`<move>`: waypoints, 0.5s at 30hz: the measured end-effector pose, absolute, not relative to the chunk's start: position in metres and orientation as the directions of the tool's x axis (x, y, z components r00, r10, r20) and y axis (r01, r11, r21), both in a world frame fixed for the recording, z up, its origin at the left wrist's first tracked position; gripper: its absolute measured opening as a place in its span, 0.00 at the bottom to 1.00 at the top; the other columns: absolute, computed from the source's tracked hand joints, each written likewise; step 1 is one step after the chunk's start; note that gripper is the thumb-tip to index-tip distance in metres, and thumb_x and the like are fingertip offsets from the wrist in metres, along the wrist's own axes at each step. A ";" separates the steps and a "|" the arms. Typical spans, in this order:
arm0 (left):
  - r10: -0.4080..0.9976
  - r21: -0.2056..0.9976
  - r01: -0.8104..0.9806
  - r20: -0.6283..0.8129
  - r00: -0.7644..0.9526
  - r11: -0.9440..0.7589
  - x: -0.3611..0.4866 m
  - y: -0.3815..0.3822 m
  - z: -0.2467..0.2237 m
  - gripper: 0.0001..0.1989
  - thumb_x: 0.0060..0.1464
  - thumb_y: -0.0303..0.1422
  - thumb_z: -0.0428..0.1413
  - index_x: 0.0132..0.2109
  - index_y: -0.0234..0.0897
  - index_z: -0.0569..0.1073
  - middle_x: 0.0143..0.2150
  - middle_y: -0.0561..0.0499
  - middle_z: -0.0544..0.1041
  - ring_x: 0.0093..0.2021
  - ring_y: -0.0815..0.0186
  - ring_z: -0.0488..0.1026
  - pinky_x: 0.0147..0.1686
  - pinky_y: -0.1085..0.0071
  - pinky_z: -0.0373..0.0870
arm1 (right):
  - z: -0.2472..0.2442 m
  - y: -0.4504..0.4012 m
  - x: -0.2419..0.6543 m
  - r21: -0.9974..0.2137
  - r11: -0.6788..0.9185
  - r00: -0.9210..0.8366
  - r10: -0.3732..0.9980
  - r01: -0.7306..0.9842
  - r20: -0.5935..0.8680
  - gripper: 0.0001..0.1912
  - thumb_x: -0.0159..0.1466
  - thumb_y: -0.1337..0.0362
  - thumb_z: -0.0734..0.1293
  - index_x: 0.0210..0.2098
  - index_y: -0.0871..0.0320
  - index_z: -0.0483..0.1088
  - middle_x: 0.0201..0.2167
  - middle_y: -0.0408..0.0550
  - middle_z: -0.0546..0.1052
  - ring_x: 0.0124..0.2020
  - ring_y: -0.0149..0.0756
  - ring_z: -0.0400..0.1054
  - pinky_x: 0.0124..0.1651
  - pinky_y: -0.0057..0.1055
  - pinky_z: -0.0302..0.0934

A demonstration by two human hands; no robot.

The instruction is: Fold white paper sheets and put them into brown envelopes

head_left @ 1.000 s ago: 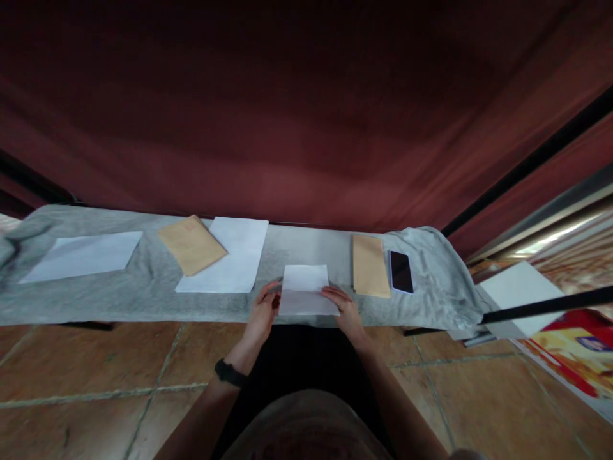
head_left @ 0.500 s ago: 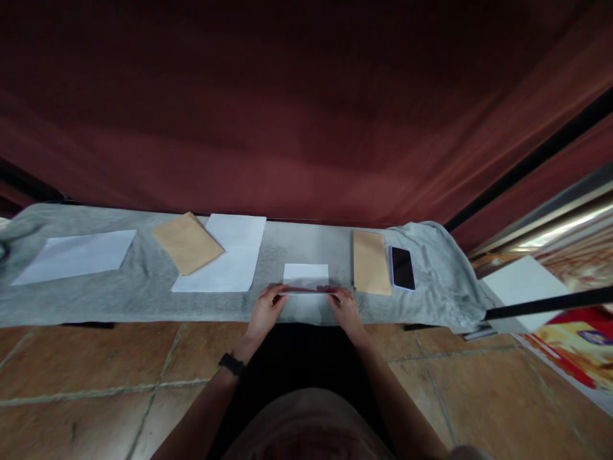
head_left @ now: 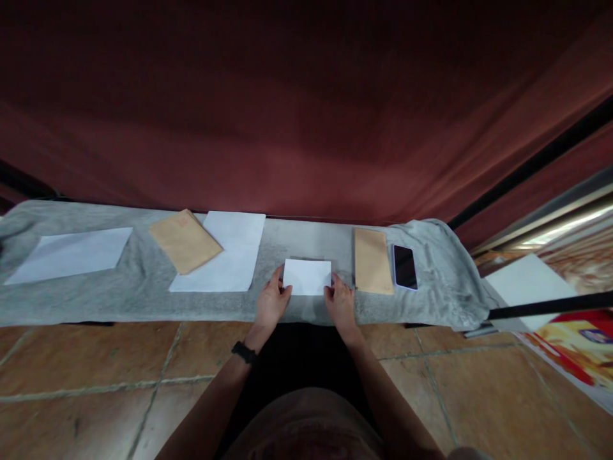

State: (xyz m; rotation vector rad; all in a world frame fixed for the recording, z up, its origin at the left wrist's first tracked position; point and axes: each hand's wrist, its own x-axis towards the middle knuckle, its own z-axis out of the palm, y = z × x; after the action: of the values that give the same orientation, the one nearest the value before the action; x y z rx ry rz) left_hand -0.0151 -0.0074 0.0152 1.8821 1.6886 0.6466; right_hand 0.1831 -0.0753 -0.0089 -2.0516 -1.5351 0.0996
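Between my hands is a folded sheet of white paper (head_left: 307,277), its wide side facing up. My left hand (head_left: 271,303) closes on its left edge, thumb at the near corner and fingers along the side. On the opposite edge, my right hand (head_left: 341,303) grips in the same way. A brown envelope (head_left: 373,262) lies just right of my right hand. Off to the left, brown envelopes (head_left: 186,243) rest at an angle over white paper sheets (head_left: 234,246). The undersides of the fingers are partly hidden by the folded sheet.
A phone (head_left: 405,267) lies right of the single envelope. More white paper (head_left: 71,254) is at the far left of the grey cloth (head_left: 143,300). A dark red curtain (head_left: 306,160) hangs behind the narrow table. A black bar (head_left: 550,305) crosses at the right.
The folded paper has tilted from nearly edge-on in my fingers to lying flat, covering the white area behind it. Both hands have turned with it, thumbs now on the near corners.
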 end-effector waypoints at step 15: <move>0.991 0.478 0.868 0.058 0.119 -0.132 -0.007 -0.014 0.023 0.29 0.60 0.30 0.55 0.68 0.35 0.63 0.47 0.43 0.79 0.48 0.55 0.77 0.50 0.61 0.73 | 0.000 -0.077 0.181 -0.304 -0.217 0.310 0.902 0.928 0.301 0.21 0.71 0.65 0.61 0.61 0.62 0.67 0.50 0.62 0.78 0.51 0.52 0.70 0.54 0.47 0.62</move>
State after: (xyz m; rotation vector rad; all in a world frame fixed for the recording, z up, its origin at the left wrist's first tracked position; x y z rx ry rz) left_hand -0.0070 -0.0140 0.0228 2.0764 1.8152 0.5273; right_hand 0.1807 -0.0772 0.0003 -2.1594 -1.6249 -0.0822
